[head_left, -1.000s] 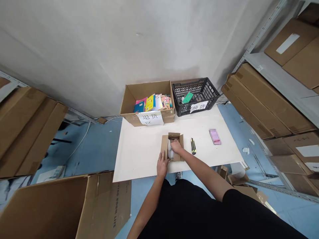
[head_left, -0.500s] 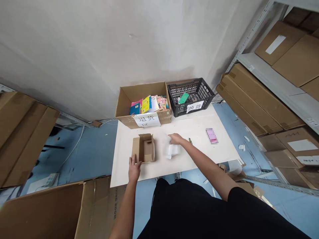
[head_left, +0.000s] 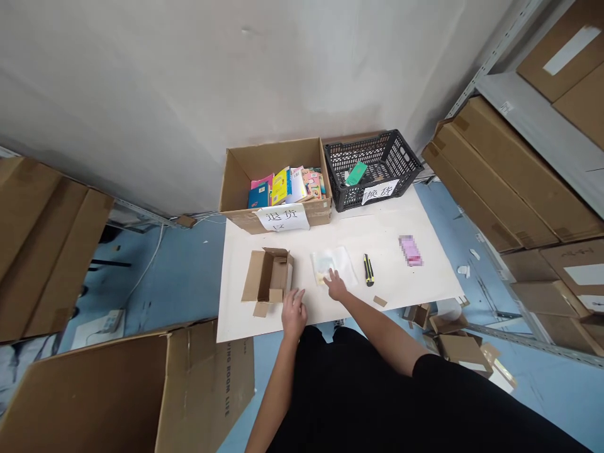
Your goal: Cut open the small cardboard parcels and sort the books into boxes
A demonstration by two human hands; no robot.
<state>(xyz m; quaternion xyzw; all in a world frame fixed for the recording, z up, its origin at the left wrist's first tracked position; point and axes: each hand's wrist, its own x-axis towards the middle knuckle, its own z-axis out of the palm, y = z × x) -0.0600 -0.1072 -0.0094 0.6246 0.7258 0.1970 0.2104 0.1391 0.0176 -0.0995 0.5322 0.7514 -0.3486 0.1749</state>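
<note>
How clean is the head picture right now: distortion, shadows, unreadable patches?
Head view: wide-angle stretching seems to tilt the cartons at right; a soft shadow falls on the wall above the black crate; the pink item is pixelated beyond reading; the pale packet by the right hand nearly blends into the white table.

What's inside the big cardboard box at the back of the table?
Colourful books sit inside the box, blue and yellow ones among them. Their lower parts, and anything beneath them, are hidden.
</note>
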